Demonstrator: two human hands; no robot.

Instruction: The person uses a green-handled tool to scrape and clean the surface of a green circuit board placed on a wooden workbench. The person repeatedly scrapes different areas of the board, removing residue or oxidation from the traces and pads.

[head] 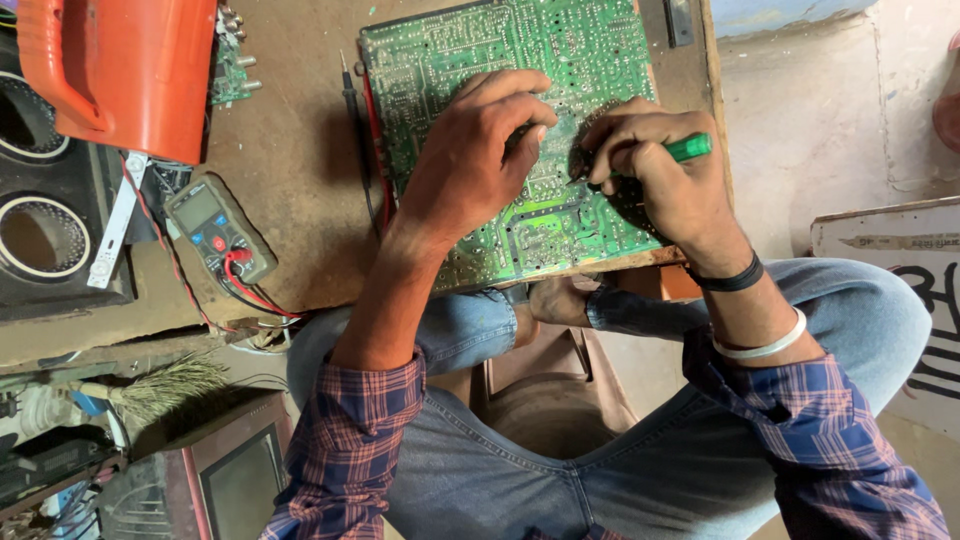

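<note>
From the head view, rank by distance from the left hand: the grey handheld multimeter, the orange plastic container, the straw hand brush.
1. Grey handheld multimeter, on the wooden bench just beside the left hand.
2. Orange plastic container, at the bench's far corner.
3. Straw hand brush, below the bench edge, farthest.

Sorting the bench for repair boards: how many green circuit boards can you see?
2: the large circuit board under both hands, and a small circuit board beside the orange container. Others may be hidden.

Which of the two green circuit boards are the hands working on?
The large board at the bench's front edge: the left hand rests on it and the right hand holds a green-handled tool to it. The small board sits untouched beside the orange case.
</note>
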